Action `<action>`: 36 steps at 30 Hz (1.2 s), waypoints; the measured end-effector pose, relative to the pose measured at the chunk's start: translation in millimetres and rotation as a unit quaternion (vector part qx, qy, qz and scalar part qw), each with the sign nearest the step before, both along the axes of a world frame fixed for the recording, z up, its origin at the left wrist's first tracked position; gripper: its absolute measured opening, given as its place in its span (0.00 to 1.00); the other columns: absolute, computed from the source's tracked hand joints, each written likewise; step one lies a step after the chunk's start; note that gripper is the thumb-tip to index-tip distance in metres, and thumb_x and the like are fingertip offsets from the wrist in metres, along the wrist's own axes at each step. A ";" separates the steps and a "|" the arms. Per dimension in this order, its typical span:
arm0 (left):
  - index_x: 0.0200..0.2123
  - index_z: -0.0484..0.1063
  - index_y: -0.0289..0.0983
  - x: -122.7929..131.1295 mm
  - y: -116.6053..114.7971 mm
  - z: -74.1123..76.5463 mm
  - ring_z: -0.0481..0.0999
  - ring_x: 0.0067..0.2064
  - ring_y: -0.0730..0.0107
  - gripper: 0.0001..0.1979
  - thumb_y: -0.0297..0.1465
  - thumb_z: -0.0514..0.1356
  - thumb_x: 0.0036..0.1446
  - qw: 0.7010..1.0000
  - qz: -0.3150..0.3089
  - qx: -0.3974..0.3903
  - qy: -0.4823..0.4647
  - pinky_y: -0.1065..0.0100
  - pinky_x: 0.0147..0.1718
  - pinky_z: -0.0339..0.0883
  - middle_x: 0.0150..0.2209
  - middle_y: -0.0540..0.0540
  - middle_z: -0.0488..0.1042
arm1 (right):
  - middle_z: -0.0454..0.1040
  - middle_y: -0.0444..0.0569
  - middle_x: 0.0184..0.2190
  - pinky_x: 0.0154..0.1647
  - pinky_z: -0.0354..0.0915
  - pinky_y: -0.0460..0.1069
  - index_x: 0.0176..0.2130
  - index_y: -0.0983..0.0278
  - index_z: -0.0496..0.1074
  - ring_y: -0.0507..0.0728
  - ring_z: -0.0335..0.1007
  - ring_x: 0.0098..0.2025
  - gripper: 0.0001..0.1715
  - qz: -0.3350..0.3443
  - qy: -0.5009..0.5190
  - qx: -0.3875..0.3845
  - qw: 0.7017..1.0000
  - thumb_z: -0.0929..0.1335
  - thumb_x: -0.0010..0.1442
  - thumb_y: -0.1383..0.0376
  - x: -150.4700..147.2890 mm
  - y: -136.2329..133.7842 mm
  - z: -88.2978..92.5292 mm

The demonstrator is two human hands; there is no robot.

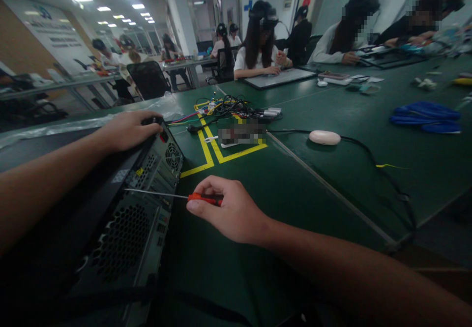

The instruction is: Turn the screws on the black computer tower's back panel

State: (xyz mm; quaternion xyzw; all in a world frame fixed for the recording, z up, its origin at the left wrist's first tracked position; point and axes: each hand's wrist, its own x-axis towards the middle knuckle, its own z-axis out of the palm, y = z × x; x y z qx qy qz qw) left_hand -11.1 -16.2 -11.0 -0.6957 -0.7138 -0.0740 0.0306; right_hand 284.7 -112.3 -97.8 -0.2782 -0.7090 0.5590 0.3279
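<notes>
A black desktop computer case (106,179) lies at the left of the table, its grey metal back panel (155,209) with vents and ports turned toward the right. My left hand (127,130) rests on the case, its fingers curled over the far rear edge. In my right hand (232,209) is a screwdriver with an orange-red and black handle (201,198), gripped between thumb and fingers. Its long thin shaft (157,193) points left, and the tip reaches the rear edge of the case. Whether the tip sits in a screw I cannot tell.
Bundled cables (234,105) lie beyond the case near yellow tape (239,156). A pale oval object (324,137) sits over a black cable. Blue cloth (426,116) lies at the right. People work across the green table (332,189), one at a flat panel (280,77).
</notes>
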 end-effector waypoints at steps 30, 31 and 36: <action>0.62 0.69 0.32 5.9 -3.8 4.8 0.71 0.60 0.45 0.39 0.51 0.48 0.55 1.000 0.001 -0.009 -0.004 0.49 0.61 0.61 0.61 0.35 0.72 | 0.75 0.44 0.35 0.36 0.64 0.49 0.41 0.63 0.70 0.52 0.69 0.34 0.12 0.020 -0.002 0.021 1.000 0.73 0.60 0.60 1.8 0.3 -0.5; 0.61 0.70 0.32 5.9 -3.8 4.7 0.71 0.60 0.44 0.40 0.51 0.48 0.55 1.000 -0.002 -0.008 -0.004 0.49 0.61 0.61 0.61 0.34 0.72 | 0.75 0.44 0.35 0.36 0.64 0.49 0.41 0.63 0.70 0.52 0.69 0.34 0.12 0.020 -0.002 0.021 1.000 0.73 0.60 0.60 1.8 0.4 -0.8; 0.61 0.70 0.31 4.9 -3.3 3.5 0.70 0.61 0.43 0.40 0.52 0.48 0.54 1.000 -0.001 -0.004 -0.006 0.49 0.62 0.60 0.61 0.33 0.71 | 0.75 0.44 0.35 0.37 0.65 0.49 0.41 0.63 0.70 0.52 0.70 0.35 0.12 0.020 -0.002 0.021 1.000 0.73 0.60 0.60 1.9 0.7 -1.0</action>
